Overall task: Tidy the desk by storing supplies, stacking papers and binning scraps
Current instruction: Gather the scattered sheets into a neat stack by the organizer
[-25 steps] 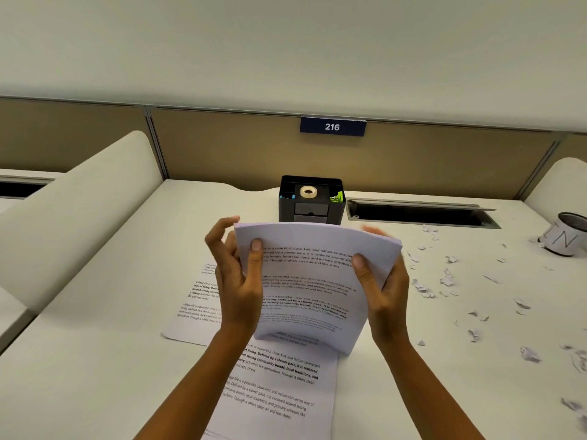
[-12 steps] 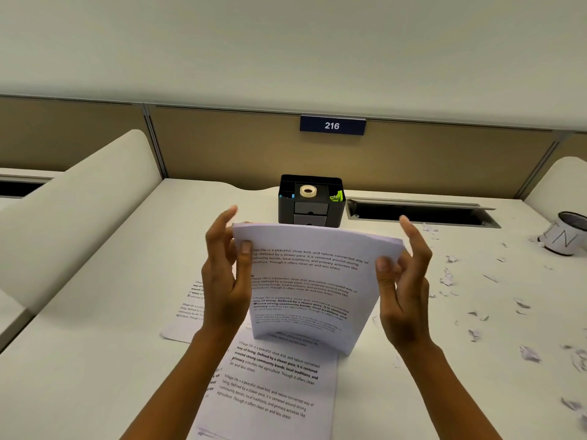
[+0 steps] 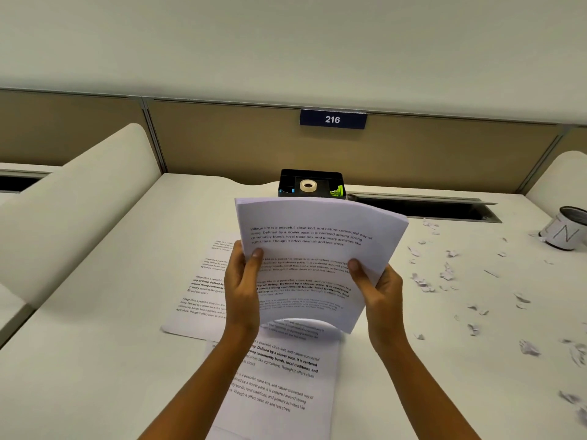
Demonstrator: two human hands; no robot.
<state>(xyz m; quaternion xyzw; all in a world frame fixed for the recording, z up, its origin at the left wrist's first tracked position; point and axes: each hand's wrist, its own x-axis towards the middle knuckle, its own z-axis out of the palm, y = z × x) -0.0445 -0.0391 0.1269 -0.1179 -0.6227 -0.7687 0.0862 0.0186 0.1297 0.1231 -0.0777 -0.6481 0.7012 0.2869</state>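
Note:
I hold a stack of printed papers [image 3: 314, 249] upright above the white desk [image 3: 95, 360], its lower edge raised off the sheets below. My left hand [image 3: 243, 287] grips the stack's left side, thumb on the front. My right hand [image 3: 378, 290] grips the right side the same way. One printed sheet [image 3: 276, 385] lies flat on the desk beneath the stack, and another sheet [image 3: 203, 287] lies to its left. Several torn paper scraps [image 3: 448, 274] are scattered over the right part of the desk.
A black organiser [image 3: 311, 185] with a tape roll [image 3: 308, 185] stands at the back centre. Right of it is an open cable slot [image 3: 425, 209]. A white mug [image 3: 568, 230] lies tipped at the far right. Padded dividers [image 3: 73, 211] flank the desk.
My right hand, open beside the stack half a second ago, has closed on its right edge again. Both hands slid lower on the stack, which now stands higher and more upright.

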